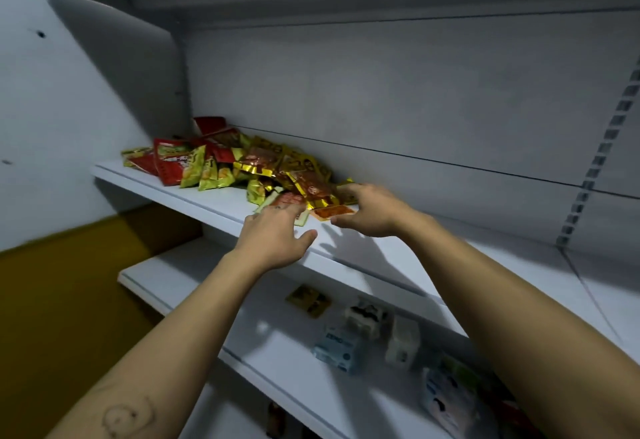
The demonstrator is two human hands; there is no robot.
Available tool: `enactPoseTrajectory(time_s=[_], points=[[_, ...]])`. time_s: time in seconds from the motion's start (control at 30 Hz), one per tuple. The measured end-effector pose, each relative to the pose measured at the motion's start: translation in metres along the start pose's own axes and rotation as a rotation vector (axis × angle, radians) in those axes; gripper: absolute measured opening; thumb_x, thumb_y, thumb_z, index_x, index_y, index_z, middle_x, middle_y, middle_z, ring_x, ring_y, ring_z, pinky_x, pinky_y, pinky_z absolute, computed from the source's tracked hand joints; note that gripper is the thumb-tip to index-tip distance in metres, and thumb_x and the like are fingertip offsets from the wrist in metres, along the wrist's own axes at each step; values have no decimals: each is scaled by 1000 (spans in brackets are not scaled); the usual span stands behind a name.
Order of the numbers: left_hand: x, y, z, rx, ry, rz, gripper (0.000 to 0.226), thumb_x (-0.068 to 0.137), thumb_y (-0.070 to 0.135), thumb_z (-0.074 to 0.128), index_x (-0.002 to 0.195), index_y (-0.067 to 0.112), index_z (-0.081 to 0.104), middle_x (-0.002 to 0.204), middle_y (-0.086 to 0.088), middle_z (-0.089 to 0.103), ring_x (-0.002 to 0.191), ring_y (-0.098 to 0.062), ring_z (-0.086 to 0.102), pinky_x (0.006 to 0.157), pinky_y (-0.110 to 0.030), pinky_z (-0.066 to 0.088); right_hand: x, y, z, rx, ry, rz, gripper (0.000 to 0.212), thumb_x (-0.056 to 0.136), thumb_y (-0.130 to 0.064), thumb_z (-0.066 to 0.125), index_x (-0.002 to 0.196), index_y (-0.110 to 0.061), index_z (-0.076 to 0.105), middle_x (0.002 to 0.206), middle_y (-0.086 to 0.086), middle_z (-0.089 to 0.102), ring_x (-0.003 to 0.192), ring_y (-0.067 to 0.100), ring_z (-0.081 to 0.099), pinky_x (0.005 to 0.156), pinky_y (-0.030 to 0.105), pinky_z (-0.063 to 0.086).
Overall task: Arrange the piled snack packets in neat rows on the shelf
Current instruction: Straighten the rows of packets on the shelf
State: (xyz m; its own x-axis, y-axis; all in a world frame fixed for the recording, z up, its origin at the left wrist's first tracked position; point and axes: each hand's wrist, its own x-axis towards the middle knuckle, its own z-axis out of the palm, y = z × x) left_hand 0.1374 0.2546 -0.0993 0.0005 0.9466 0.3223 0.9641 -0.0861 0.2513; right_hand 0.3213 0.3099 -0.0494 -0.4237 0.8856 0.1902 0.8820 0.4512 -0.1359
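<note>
A loose pile of snack packets (239,165) lies on the white shelf (207,196), heaped toward its left end and against the back panel. Red packets sit at the far left, green ones at the front edge of the heap, and gold-and-orange ones spill toward the middle of the shelf. None stand in rows; they overlap and tilt every which way.

Both hands reach over the front edge of the shelf to the right-hand fringe of the pile. The left hand (273,236) lies palm down with fingers spread and loosely open, its fingertips resting on a pale green-edged packet (300,219) near the front edge; it grips nothing. The right hand (372,210) is also open, fingers stretched toward the gold packets, thumb just beside a flat orange packet (333,211) lying on the shelf between the two hands; whether it pinches that packet cannot be told.

On the lower shelf (287,369) sit a few blurred boxes (337,348) and a small yellow packet (308,300).
</note>
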Motion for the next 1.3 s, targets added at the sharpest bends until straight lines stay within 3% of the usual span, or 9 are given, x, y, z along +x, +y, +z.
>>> enactPoseTrajectory(time_s=[0.27,0.47,0.77,0.93,1.03,1.1,1.17,1.23,1.3], points=[[93,-36,23,90,6,-175,51,93,54,51,132,21,51,128,-9,60,119,-32,54,94,-44,45,138,4,52,123,35,104,63,87,-51,62,142,-24,48,143,8,53,131,30,49,106,41,43],[143,-44,50,183,-183,-283,82,82,80,44,141,23,41,144,-12,47,138,-36,34,108,-50,32,197,10,78,134,43,143,66,85,-58,62,141,-24,47,134,7,58,124,31,54,100,43,47],[179,-65,37,2,-310,-262,82,71,58,72,139,23,43,129,-4,60,118,-29,55,97,-40,50,190,30,102,-7,148,222,54,93,-55,48,141,-32,40,125,9,57,116,31,56,86,38,47],[184,-79,9,12,-226,-150,74,77,53,70,141,22,49,127,-2,62,115,-26,58,95,-40,52,184,34,96,-161,163,335,53,92,-48,53,141,-31,42,130,13,52,121,33,48,96,42,40],[191,-91,-14,51,-140,-62,69,78,53,71,138,25,53,132,-5,61,116,-28,58,93,-40,52,180,16,81,-280,288,265,43,93,-40,55,134,-25,51,125,13,54,116,34,49,96,41,39],[195,-100,-25,20,-120,-20,58,79,51,72,130,26,59,128,-3,63,109,-27,61,89,-38,53,179,-8,73,-251,318,177,30,95,-37,52,118,-21,62,116,12,61,108,35,56,88,38,42],[199,-108,-30,-40,-103,13,42,78,46,74,114,26,67,109,1,69,98,-24,65,84,-37,55,180,-33,71,-213,218,118,26,93,-37,53,105,-19,67,107,12,66,100,35,61,75,35,43],[205,-115,-36,-81,-72,50,18,77,40,75,89,26,72,82,4,71,86,-21,68,78,-36,57,189,-48,73,-164,96,135,30,87,-42,60,101,-17,69,104,11,67,97,34,63,68,33,41],[210,-123,-43,-113,-16,75,16,79,38,74,73,24,72,75,3,71,80,-20,68,78,-39,58,197,-53,69,-46,83,186,34,83,-44,66,102,-16,71,105,11,68,98,33,62,69,31,41]])
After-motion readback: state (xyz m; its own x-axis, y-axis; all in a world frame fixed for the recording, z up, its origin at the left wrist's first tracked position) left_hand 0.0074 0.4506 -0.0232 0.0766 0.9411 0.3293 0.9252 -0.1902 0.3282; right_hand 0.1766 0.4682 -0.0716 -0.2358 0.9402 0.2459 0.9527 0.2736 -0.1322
